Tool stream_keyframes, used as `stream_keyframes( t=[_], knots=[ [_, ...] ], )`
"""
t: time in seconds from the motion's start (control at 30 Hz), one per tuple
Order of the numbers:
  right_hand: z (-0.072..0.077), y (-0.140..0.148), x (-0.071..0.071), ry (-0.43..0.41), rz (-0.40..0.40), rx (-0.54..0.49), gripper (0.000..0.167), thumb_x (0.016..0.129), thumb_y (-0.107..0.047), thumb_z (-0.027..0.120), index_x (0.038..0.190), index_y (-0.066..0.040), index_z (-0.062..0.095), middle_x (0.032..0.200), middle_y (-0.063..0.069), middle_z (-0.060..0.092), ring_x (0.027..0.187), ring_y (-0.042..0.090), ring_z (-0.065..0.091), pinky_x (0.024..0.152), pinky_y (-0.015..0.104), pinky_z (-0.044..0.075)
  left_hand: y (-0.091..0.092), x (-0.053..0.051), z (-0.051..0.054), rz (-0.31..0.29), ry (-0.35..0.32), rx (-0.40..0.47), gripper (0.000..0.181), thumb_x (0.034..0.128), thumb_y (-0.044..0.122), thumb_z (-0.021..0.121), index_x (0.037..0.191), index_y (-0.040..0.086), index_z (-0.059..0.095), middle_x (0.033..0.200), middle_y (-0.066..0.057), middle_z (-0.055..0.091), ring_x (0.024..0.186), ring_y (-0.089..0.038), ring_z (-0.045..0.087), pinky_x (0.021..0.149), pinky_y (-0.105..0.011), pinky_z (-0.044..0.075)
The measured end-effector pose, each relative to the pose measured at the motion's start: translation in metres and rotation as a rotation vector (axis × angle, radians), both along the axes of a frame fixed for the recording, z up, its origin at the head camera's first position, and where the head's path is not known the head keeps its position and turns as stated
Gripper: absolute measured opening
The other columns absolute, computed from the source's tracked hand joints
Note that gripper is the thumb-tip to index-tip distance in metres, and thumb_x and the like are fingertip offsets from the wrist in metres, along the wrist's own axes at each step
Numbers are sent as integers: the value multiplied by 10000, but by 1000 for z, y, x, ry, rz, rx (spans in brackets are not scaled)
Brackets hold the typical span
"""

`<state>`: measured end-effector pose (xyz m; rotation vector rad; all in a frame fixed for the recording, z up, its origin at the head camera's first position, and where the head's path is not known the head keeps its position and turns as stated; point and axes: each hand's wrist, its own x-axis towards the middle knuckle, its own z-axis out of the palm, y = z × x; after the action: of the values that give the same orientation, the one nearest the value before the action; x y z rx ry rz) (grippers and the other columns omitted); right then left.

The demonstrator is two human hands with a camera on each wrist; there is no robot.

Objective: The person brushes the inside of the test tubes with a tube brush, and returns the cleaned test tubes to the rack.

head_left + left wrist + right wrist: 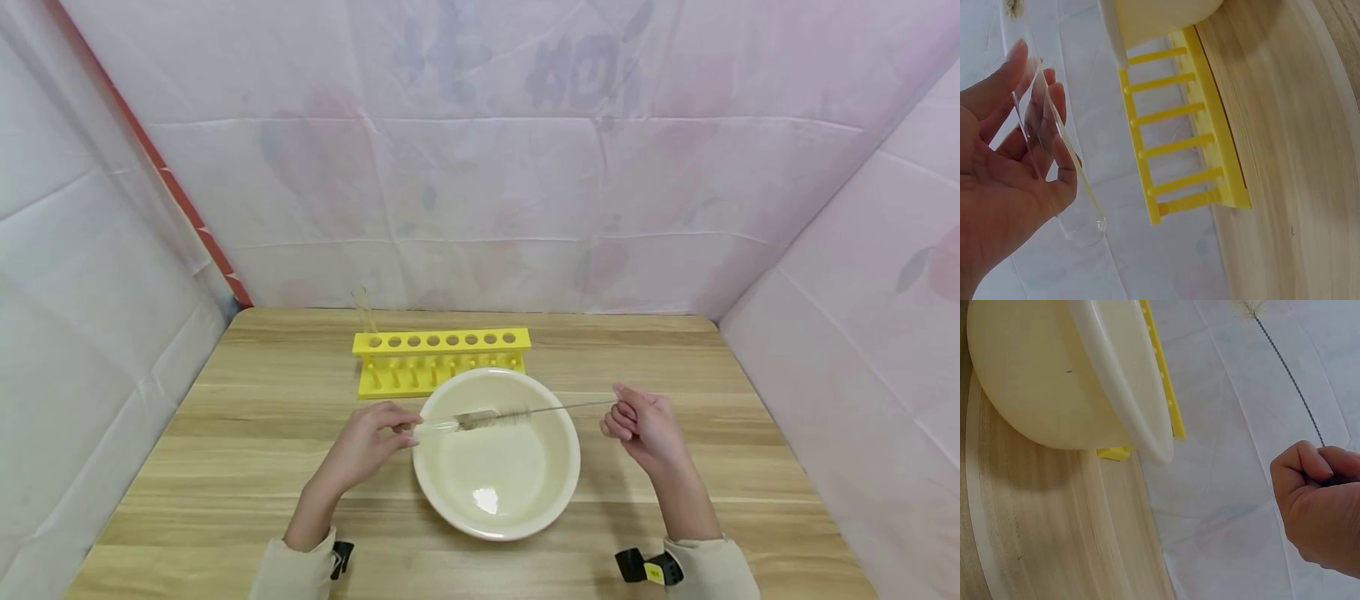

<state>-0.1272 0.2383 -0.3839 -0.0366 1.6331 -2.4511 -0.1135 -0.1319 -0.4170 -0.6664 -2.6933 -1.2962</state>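
My left hand (366, 446) pinches a clear glass test tube (437, 427) between thumb and fingers, above the left side of a cream basin (498, 467). In the left wrist view the tube's rounded end (1085, 232) extends past the palm. My right hand (651, 429), right of the basin, grips the twisted wire handle (1291, 381) of a test tube brush (515, 415). The brush lies nearly level over the basin. Part of its bristled head sits inside the tube, while other bristles show outside the mouth. Curled fingers hide the handle's end.
Behind the basin stands a yellow test tube rack (442, 340), partly covered by the basin's rim. Another glass test tube (364, 308) leans in its leftmost hole. Patterned cloth walls (480, 183) enclose the wooden table (285, 367) at the back and both sides.
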Motion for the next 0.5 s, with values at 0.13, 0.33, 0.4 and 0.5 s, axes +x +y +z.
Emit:
stream_keyframes(
  t=[0.13, 0.33, 0.4, 0.5],
  knots=[
    [1, 19, 0, -28, 21, -118, 443, 1002, -42, 220, 565, -83, 160, 530, 29, 109, 438, 132, 180, 531, 223, 273, -14, 1, -3, 63, -15, -13, 240, 749, 68, 729, 980, 15, 694, 872, -9, 645, 772, -140, 573, 704, -354, 488],
    [0, 51, 2, 34, -35, -292, 441, 1008, -47, 192, 570, -79, 151, 542, 36, 58, 474, 166, 91, 581, 286, 143, -40, 6, -4, 232, 4, -11, 223, 729, 11, 735, 948, 24, 699, 808, -1, 622, 754, -151, 564, 707, -423, 455],
    [-1, 54, 3, 37, -42, -307, 440, 1008, -43, 200, 570, -73, 156, 545, 37, 62, 475, 163, 103, 570, 273, 163, -40, 6, -5, 228, 22, 0, 229, 723, -1, 736, 948, 15, 698, 807, -6, 620, 755, -159, 563, 714, -452, 454],
    [-3, 49, 4, 32, -47, -286, 438, 1004, -30, 212, 570, -63, 165, 546, 43, 75, 468, 161, 133, 542, 242, 247, -34, 4, -6, 186, 59, 6, 242, 711, -11, 742, 948, 7, 697, 816, -31, 631, 748, -158, 568, 707, -453, 466]
  ],
)
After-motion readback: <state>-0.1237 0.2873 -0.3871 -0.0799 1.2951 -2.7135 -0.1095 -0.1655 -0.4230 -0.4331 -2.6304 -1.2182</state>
